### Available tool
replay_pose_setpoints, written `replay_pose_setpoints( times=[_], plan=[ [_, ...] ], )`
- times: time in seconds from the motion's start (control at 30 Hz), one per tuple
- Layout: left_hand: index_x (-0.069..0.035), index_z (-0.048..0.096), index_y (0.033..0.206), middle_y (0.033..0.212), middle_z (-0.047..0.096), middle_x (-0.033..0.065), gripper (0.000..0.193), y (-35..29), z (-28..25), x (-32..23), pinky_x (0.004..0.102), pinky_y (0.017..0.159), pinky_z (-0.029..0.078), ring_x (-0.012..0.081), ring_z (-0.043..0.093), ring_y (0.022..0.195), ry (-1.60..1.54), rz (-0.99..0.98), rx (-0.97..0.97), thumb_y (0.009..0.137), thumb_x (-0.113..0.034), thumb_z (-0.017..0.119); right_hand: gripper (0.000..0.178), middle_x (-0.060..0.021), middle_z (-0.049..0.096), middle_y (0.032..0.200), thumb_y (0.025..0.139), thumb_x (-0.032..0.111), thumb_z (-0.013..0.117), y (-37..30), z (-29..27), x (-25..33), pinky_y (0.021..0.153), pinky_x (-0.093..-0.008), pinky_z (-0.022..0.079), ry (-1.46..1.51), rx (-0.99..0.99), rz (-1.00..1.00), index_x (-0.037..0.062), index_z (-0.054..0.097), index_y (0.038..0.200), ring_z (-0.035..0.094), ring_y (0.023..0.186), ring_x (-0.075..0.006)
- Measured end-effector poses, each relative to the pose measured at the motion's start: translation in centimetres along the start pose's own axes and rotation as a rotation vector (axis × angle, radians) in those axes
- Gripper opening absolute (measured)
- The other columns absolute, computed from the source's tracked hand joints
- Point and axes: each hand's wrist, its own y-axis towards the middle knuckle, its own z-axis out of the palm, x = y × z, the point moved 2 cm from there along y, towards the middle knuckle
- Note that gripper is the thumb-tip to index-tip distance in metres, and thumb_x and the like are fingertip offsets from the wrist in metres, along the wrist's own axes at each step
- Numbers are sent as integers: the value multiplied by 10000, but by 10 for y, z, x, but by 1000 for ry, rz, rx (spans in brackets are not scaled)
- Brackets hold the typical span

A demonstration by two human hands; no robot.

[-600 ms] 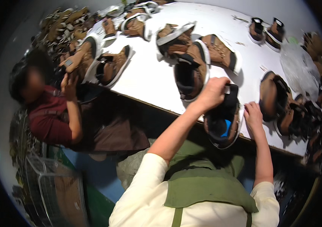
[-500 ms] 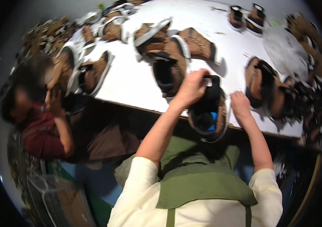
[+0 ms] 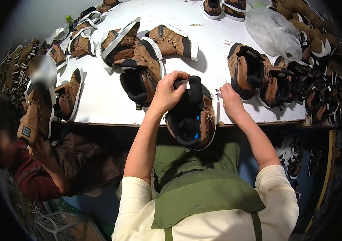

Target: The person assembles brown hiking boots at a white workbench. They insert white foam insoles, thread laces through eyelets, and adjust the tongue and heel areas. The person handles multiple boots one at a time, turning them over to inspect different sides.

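A brown ankle boot [image 3: 208, 120] with a black lining and a bit of blue inside sits at the table's near edge, its heel toward me and overhanging. My left hand [image 3: 170, 91] grips the boot's black tongue at the top, fingers and thumb pinched round it. To the right of the boot, my right hand [image 3: 232, 101] is closed, with a thin whitish tip poking out of the fingertips toward the boot's side; its kind is too small to make out. Left of my left hand, another brown boot [image 3: 149, 78] lies with its black opening facing me.
More boots [image 3: 173, 42] lie on the white table [image 3: 102, 94]. Brown boots [image 3: 246, 68] and a clear plastic bag [image 3: 273, 34] stand at right beside a heap of footwear [image 3: 319, 94]. At left a seated person [image 3: 38, 176] holds a boot [image 3: 36, 114].
The view has shifted, so the table's contents sit farther left. My left hand still grips the tongue; my right hand stays beside the boot. The neighbour's boot has come down lower.
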Motion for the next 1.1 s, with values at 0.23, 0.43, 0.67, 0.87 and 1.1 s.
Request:
replay_pose_setpoints(
  times=[0.23,0.43,0.67,0.87,1.1],
  plan=[
    [24,646,1022,926,673,61,207,5,3,-3,250,797,492,112,614,864,70,-57,-8,824,-23,683,307,-178,569,1068,880,-40,503,-40,-43,2,770,-392,511,185,-92,236,21,564,1175,601,915,-380],
    [21,655,1006,876,671,45,166,8,10,-4,230,738,488,83,597,799,101,-102,2,849,-32,662,235,-49,617,884,921,61,512,-44,-66,6,485,-151,339,1299,-59,745,-31,597,1119,463,599,-22],
    [2,603,917,949,671,104,103,7,6,4,301,675,491,213,630,755,22,19,-67,840,-53,645,320,-16,586,853,901,59,631,1,-80,62,473,-122,344,1578,89,559,-41,573,1200,460,603,-7],
    [15,560,925,1011,646,67,44,6,1,-8,250,774,475,119,581,845,102,46,2,889,9,585,286,-70,633,916,855,48,676,26,-79,95,716,-231,491,948,-163,213,-18,625,1129,614,810,-115],
    [16,549,932,1006,639,81,49,5,2,-10,262,754,479,135,570,814,124,61,5,892,14,577,271,-104,626,909,786,95,694,39,-74,100,692,-381,498,333,-264,11,15,655,1042,626,789,-283]
  ],
)
